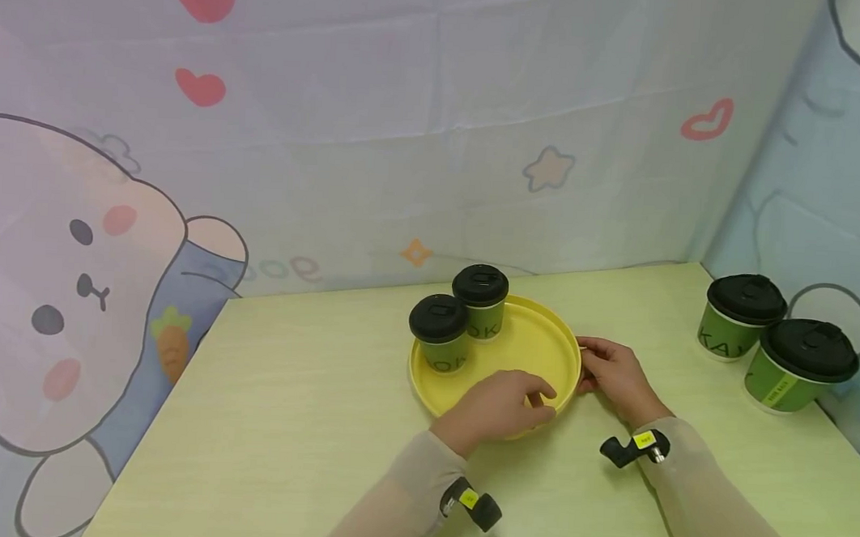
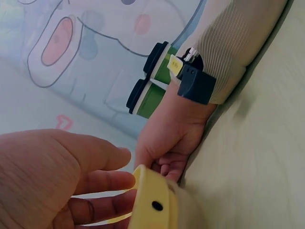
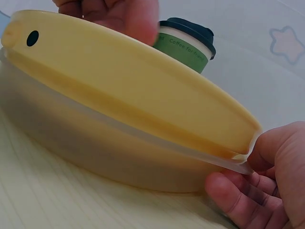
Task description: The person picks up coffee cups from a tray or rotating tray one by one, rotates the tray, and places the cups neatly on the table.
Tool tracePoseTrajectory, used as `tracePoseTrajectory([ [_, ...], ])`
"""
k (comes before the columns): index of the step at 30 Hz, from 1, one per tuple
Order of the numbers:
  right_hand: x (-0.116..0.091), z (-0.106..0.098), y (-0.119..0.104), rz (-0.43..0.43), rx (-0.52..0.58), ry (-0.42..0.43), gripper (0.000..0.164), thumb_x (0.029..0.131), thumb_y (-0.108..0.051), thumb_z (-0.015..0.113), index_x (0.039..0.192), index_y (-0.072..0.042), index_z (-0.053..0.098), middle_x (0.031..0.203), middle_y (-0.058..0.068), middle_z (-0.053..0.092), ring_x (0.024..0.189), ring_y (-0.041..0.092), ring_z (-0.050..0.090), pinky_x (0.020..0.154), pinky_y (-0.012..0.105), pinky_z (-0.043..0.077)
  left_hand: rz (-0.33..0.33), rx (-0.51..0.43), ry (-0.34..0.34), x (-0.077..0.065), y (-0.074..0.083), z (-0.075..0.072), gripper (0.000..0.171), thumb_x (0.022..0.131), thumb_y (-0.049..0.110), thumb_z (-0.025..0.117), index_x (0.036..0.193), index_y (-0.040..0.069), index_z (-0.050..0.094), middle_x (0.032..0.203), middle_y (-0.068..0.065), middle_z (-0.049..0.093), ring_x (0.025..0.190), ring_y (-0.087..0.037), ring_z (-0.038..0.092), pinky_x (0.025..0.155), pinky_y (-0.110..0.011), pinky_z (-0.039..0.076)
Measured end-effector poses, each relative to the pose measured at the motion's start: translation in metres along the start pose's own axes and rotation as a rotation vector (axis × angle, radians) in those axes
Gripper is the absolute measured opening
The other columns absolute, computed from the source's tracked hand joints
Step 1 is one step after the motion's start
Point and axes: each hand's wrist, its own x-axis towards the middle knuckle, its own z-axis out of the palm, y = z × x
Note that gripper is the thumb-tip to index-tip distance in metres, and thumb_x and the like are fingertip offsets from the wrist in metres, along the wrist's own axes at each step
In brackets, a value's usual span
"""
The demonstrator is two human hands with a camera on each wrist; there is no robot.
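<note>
A round yellow tray (image 1: 531,347) with a raised rim, a black dot on its side and a pale translucent underside (image 3: 119,162) lies on the table. Two small green paper cups with black lids, the nearer cup (image 1: 441,334) and the farther cup (image 1: 481,299), stand upright at its back left. My left hand (image 1: 499,406) is over the near part of the tray, holding nothing; its loosely bent fingers reach toward the rim in the left wrist view. At the right side, my right hand (image 1: 617,377) pinches the tray's edge between thumb and fingers.
Two larger green cups with black lids, one with lettering (image 1: 737,317) and one nearer (image 1: 797,369), stand at the table's right edge. A cloth backdrop (image 1: 378,136) with cartoon prints rises behind the table (image 1: 290,423) and along its sides.
</note>
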Motion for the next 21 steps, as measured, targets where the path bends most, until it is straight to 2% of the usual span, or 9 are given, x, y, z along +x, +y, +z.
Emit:
tracePoseTrajectory([
  [7, 0.0014, 0.0025, 0.0015, 0.003, 0.003, -0.007, 0.041, 0.105, -0.016, 0.052, 0.140, 0.006, 0.053, 0.112, 0.016, 0.067, 0.072, 0.016, 0.066, 0.066, 0.031, 0.059, -0.029, 0.021, 0.006, 0.0044, 0.0040, 0.0070, 0.029, 0.094, 0.030, 0.072, 0.120, 0.018, 0.073, 0.091, 0.013, 0.068, 0.081, 0.001, 0.057, 0.078, -0.016, 0.047],
  [21, 0.0002, 0.0004, -0.0012, 0.006, -0.016, 0.001, 0.042, 0.106, -0.017, 0.052, 0.141, 0.006, 0.052, 0.115, 0.020, 0.066, 0.072, 0.015, 0.066, 0.066, 0.031, 0.059, 0.023, 0.025, -0.023, 0.0042, 0.0017, 0.0078, 0.027, 0.094, 0.019, 0.072, 0.121, 0.015, 0.072, 0.087, 0.013, 0.064, 0.080, -0.002, 0.055, 0.079, -0.015, 0.045],
])
